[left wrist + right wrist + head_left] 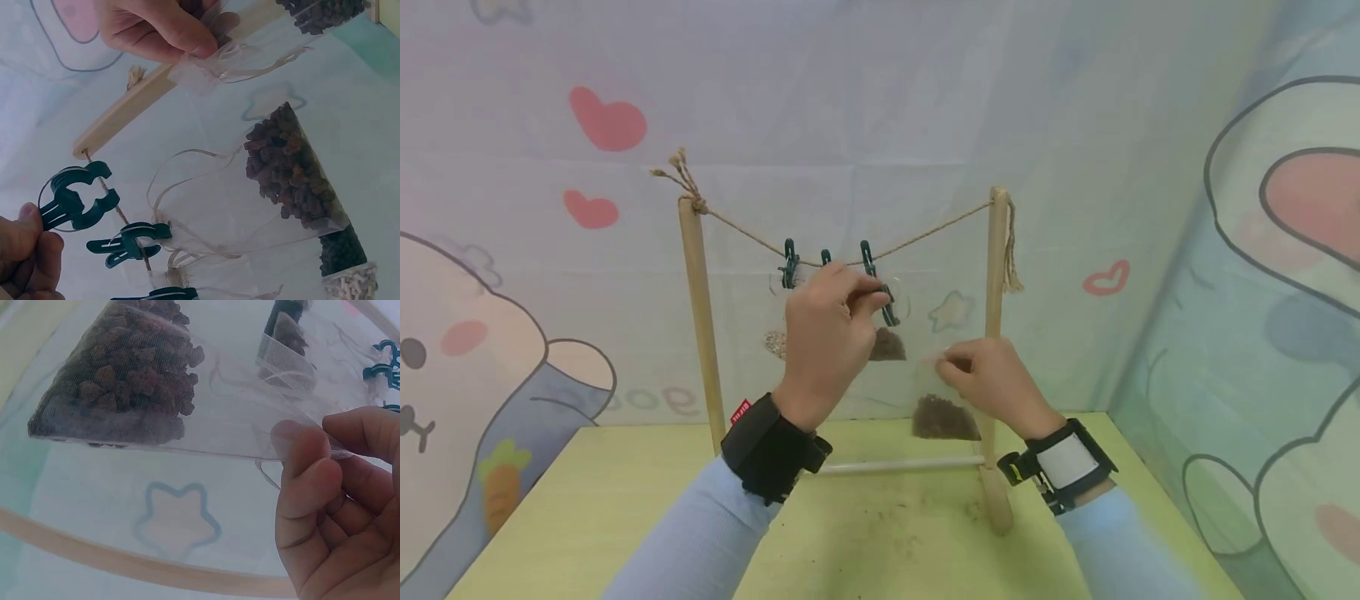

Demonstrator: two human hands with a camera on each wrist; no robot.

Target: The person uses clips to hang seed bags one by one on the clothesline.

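Observation:
My left hand (831,337) pinches the handles of a dark green spring clip (80,199), held up near the rope (940,227). In the left wrist view the clip's mouth gapes beside the rope. Lower and to the right, my right hand (992,383) pinches the top edge of a sheer drawstring mesh bag (231,419), with dark brown lumps (119,381) gathered at its bottom. From the rope hangs a similar bag of brown lumps (290,172), gripped at its top by another green clip (134,242). Beyond it hang a bag of darker bits (342,250) and one of whitish pieces (353,282).
The rope sags between a left wooden post (700,317) and a right wooden post (995,275). A pale crossbar (895,464) joins them low down. The stand rests on a yellow-green table (647,483), before a printed cloth backdrop (880,100).

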